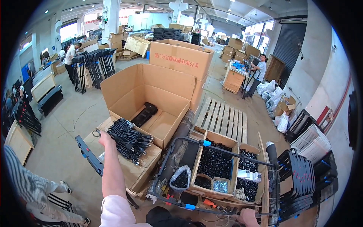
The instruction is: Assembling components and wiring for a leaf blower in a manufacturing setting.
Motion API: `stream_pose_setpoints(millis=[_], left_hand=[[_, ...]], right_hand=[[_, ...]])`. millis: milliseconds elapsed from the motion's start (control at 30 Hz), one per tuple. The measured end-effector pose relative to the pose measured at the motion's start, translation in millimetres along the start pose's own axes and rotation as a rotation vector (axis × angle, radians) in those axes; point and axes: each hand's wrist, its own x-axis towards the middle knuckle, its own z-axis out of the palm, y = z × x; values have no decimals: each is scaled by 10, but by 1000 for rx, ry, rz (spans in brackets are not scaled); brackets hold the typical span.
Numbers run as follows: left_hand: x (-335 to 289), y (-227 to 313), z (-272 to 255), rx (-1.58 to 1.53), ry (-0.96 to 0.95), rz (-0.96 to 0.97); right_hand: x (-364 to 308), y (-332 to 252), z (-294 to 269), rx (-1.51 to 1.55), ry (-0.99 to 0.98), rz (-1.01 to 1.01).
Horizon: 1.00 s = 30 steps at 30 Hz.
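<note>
My left hand (pixel 106 139) reaches out over a cardboard box at the left, its fingers closed on a black cable whose small loop sticks out past them. Right beside it lies a big bundle of black cables (pixel 128 140) with plugs at their ends. At the lower edge, my right hand (pixel 247 217) is closed round the near side of a black tubular frame (pixel 242 156) with blue clips. That frame lies across a wooden parts tray (pixel 236 159); its compartments hold small black parts, and one small box holds silvery hardware.
Behind the cables stands an open carton (pixel 166 94) with a black part (pixel 145 114) inside. Taller cartons (pixel 177 60) and a wooden pallet (pixel 223 117) are farther back. Stacked black frames (pixel 297 174) stand at the right. A person in striped clothing (pixel 26 181) is close at the left.
</note>
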Motion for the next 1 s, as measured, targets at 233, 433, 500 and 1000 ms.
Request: stream_pose_setpoints(millis=[233, 433, 500, 1000], left_hand=[[-218, 318, 199, 108, -233, 253], [131, 922, 84, 115, -364, 57], [-343, 1000, 249, 55, -556, 76], [-1081, 2456, 300, 194, -716, 801]], right_hand=[[7, 252, 601, 28, 81, -34], [133, 186, 559, 106, 66, -38], [65, 199, 414, 108, 9, 19], [64, 85, 299, 28, 223, -77]])
